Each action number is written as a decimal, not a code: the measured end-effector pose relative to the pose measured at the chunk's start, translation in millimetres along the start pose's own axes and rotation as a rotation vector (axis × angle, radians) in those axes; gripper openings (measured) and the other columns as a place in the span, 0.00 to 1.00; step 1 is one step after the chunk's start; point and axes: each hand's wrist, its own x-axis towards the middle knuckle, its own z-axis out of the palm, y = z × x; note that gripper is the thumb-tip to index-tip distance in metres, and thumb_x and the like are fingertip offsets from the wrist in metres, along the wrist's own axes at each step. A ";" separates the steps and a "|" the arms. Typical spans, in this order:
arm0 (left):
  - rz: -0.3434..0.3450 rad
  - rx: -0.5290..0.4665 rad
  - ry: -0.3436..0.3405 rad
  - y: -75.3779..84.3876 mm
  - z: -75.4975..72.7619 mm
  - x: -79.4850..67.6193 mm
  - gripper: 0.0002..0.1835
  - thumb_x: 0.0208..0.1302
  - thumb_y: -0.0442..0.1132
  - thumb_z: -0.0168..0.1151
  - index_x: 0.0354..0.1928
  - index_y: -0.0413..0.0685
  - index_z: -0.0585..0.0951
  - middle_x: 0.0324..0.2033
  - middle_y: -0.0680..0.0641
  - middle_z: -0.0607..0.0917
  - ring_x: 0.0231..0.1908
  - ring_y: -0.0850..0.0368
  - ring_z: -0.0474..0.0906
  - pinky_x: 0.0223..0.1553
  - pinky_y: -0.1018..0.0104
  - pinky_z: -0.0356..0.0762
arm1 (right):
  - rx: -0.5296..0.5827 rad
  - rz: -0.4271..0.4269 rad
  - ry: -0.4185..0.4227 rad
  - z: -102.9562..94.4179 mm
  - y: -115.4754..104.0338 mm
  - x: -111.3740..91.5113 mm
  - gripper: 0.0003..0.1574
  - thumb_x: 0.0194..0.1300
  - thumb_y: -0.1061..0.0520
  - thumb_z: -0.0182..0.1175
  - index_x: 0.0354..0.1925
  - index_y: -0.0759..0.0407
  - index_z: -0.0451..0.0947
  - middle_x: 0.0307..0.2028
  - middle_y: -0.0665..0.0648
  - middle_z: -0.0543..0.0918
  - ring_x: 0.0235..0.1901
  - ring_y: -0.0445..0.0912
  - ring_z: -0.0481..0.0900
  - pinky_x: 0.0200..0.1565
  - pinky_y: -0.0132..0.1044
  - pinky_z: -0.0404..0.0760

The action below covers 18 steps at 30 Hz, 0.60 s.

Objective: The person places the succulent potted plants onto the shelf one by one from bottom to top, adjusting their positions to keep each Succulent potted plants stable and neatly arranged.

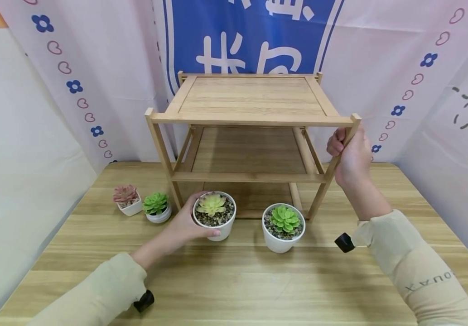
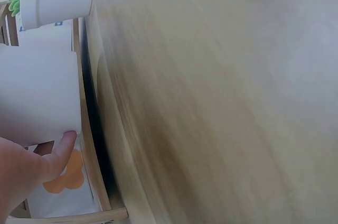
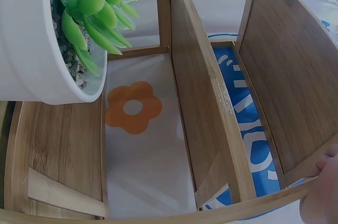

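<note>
My left hand (image 1: 185, 224) grips a white round pot (image 1: 224, 230) that holds a yellow-green succulent (image 1: 211, 205) in gravel. This pot is in front of the lowest tier of a three-tier wooden shelf (image 1: 250, 120). In the left wrist view, the thumb (image 2: 62, 155) lies against the pot's white wall (image 2: 39, 92). My right hand (image 1: 354, 156) is curled round the shelf's right front post, below the top corner. Between my arms stands a second white pot (image 1: 279, 246) with a bright green succulent (image 1: 285, 219), which looms close in the right wrist view.
Left of the shelf, a small white pot (image 1: 159, 217) with a green succulent and an angular white pot (image 1: 131, 207) with a reddish one stand on the wooden table (image 1: 234, 290). Behind the shelf hang a white patterned curtain (image 1: 127, 68) and a blue banner (image 1: 250, 27).
</note>
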 end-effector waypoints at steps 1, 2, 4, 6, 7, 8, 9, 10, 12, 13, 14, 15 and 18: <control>0.000 0.003 0.002 0.4 0.2 0.7 0.58 0.47 0.34 0.82 0.77 0.39 0.54 0.68 0.33 0.69 0.67 0.37 0.67 0.71 0.42 0.60 | -0.001 -0.001 -0.001 -0.1 0.0 0.0 0.30 0.85 0.51 0.39 0.22 0.57 0.64 0.14 0.49 0.64 0.15 0.38 0.60 0.19 0.26 0.57; -0.001 0.004 0.005 0.7 0.5 1.5 0.58 0.47 0.34 0.82 0.77 0.39 0.55 0.68 0.33 0.69 0.67 0.37 0.67 0.71 0.42 0.60 | -0.003 -0.001 -0.002 -0.2 0.1 -0.1 0.30 0.85 0.51 0.39 0.22 0.57 0.64 0.14 0.49 0.64 0.15 0.38 0.60 0.20 0.26 0.57; -0.003 0.011 0.008 1.5 1.0 2.8 0.58 0.48 0.34 0.82 0.77 0.39 0.54 0.68 0.33 0.68 0.68 0.38 0.66 0.71 0.43 0.59 | -0.005 -0.003 -0.005 -0.5 0.4 -0.2 0.30 0.85 0.51 0.39 0.22 0.56 0.65 0.15 0.49 0.64 0.15 0.38 0.60 0.20 0.26 0.57; -0.011 0.017 0.012 1.6 1.0 3.9 0.58 0.49 0.35 0.82 0.77 0.39 0.54 0.69 0.33 0.68 0.68 0.38 0.66 0.72 0.43 0.59 | -0.009 -0.008 -0.006 -0.7 0.7 -0.1 0.30 0.85 0.51 0.39 0.22 0.56 0.65 0.15 0.49 0.64 0.15 0.38 0.60 0.20 0.25 0.57; -0.012 0.016 0.013 1.9 1.3 4.6 0.58 0.49 0.35 0.82 0.77 0.38 0.54 0.69 0.34 0.68 0.68 0.39 0.66 0.72 0.43 0.59 | -0.010 -0.008 -0.007 -0.8 0.8 -0.1 0.30 0.85 0.51 0.39 0.22 0.56 0.65 0.15 0.49 0.65 0.15 0.38 0.60 0.20 0.25 0.57; -0.016 0.016 0.015 1.9 1.3 5.1 0.58 0.49 0.36 0.82 0.77 0.38 0.54 0.69 0.34 0.68 0.69 0.39 0.66 0.72 0.44 0.59 | -0.010 -0.008 -0.007 -0.9 0.9 0.0 0.30 0.85 0.51 0.38 0.22 0.56 0.65 0.15 0.49 0.65 0.15 0.38 0.60 0.20 0.25 0.57; -0.016 0.015 0.019 1.9 1.5 5.9 0.59 0.49 0.36 0.82 0.77 0.38 0.53 0.69 0.34 0.68 0.69 0.39 0.66 0.72 0.44 0.59 | -0.010 -0.009 -0.007 -0.9 0.9 0.0 0.30 0.85 0.51 0.38 0.22 0.56 0.65 0.15 0.49 0.65 0.15 0.38 0.60 0.20 0.25 0.57; -0.017 0.016 0.023 1.8 1.6 6.6 0.59 0.49 0.36 0.83 0.77 0.37 0.53 0.69 0.34 0.68 0.69 0.39 0.65 0.72 0.44 0.59 | -0.012 -0.010 -0.006 -0.9 0.9 0.1 0.30 0.85 0.52 0.38 0.22 0.56 0.65 0.15 0.48 0.65 0.15 0.38 0.60 0.20 0.25 0.57; -0.013 0.014 0.030 1.7 1.7 8.3 0.60 0.49 0.36 0.83 0.77 0.36 0.52 0.69 0.33 0.67 0.69 0.38 0.65 0.72 0.44 0.59 | -0.006 -0.008 -0.006 -0.6 0.8 0.2 0.30 0.85 0.52 0.38 0.22 0.56 0.65 0.15 0.48 0.65 0.15 0.38 0.60 0.20 0.25 0.57; -0.010 0.013 0.034 1.7 1.7 9.3 0.60 0.50 0.36 0.83 0.78 0.36 0.51 0.70 0.33 0.67 0.69 0.38 0.65 0.72 0.44 0.59 | -0.004 -0.007 -0.006 -0.7 0.9 0.2 0.30 0.85 0.52 0.38 0.22 0.56 0.65 0.14 0.48 0.65 0.15 0.38 0.60 0.20 0.25 0.57; -0.009 0.014 0.039 1.3 1.6 10.2 0.60 0.49 0.36 0.83 0.78 0.36 0.51 0.70 0.33 0.66 0.69 0.38 0.64 0.72 0.44 0.59 | -0.004 -0.008 -0.006 -0.7 1.0 0.3 0.30 0.85 0.52 0.38 0.22 0.56 0.65 0.14 0.48 0.65 0.15 0.38 0.60 0.20 0.25 0.57; -0.008 0.014 0.044 1.1 1.4 11.1 0.61 0.50 0.36 0.83 0.78 0.35 0.51 0.70 0.33 0.66 0.69 0.38 0.64 0.72 0.44 0.59 | -0.006 -0.009 -0.005 -0.7 1.1 0.3 0.30 0.85 0.52 0.38 0.22 0.56 0.65 0.14 0.48 0.65 0.15 0.38 0.60 0.20 0.25 0.57; -0.017 0.004 0.051 0.1 0.1 13.4 0.61 0.51 0.35 0.82 0.79 0.36 0.49 0.71 0.33 0.64 0.70 0.37 0.63 0.72 0.45 0.59 | -0.017 -0.016 -0.005 -1.2 1.5 0.4 0.30 0.85 0.51 0.38 0.22 0.56 0.65 0.14 0.48 0.65 0.15 0.38 0.60 0.20 0.25 0.58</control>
